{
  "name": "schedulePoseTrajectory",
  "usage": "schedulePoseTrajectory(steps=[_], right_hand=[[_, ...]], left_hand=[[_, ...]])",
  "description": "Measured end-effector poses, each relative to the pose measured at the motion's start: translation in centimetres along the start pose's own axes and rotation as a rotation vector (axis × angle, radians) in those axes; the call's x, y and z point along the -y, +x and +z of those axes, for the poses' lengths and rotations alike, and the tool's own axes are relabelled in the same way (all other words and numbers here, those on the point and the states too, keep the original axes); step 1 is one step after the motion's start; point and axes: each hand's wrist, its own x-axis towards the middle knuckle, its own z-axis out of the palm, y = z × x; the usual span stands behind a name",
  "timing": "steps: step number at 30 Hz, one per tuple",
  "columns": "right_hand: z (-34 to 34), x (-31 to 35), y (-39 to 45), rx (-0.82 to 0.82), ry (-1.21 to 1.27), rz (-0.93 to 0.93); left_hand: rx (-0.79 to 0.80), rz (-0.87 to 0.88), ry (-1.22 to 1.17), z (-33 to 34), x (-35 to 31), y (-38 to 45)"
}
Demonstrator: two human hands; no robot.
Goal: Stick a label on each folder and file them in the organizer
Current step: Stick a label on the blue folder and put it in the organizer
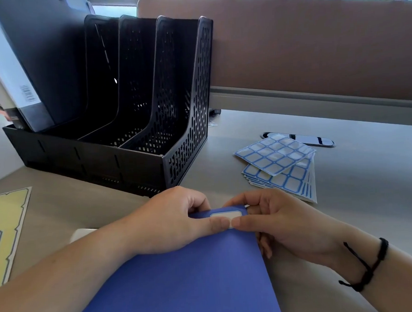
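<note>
A blue folder lies in front of me, its top corner pinched by both hands. A white label with a blue border sits on that corner. My left hand rests on the folder with its thumb pressing the label. My right hand grips the folder's right edge, thumb on the label's right end and fingers under the folder. The black mesh organizer stands at the back left with several slots; a dark folder leans in its leftmost slot.
A stack of blue-bordered label sheets lies to the right, with a dark flat phone-like object behind it. A yellow sheet lies at the left edge. A brown partition closes the desk's far side.
</note>
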Motion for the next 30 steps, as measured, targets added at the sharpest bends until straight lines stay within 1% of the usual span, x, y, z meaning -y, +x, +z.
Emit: schedulePoseTrajectory(steps=[2, 7, 15, 17, 21, 23, 27, 30], right_hand=[[0.0, 0.0, 0.0, 0.015, 0.003, -0.008], [0.0, -0.1, 0.0, 0.010, 0.011, -0.020], [0.0, -0.1, -0.1, 0.024, 0.017, -0.028], [-0.1, -0.1, -0.1, 0.037, 0.022, -0.033], [-0.1, -0.2, 0.0, 0.050, 0.004, -0.024], [-0.1, -0.4, 0.1, 0.045, 0.000, -0.022], [0.0, -0.3, 0.1, 0.021, -0.009, -0.034], [0.3, -0.3, 0.2, -0.051, -0.041, -0.009]], left_hand=[[-0.016, -0.016, 0.007, 0.1, 0.0, 0.1], [-0.113, -0.055, 0.096, 1.0, -0.1, 0.7], [-0.134, -0.054, 0.093, 1.1, -0.1, 0.9], [-0.099, -0.040, 0.069, 1.0, -0.1, 0.7], [0.073, -0.018, -0.075, -0.2, 0.1, -0.1], [0.125, -0.010, -0.118, -0.6, 0.1, -0.3], [0.127, -0.005, -0.123, -0.5, 0.3, -0.2], [0.120, -0.004, -0.127, -0.5, 0.4, -0.1]])
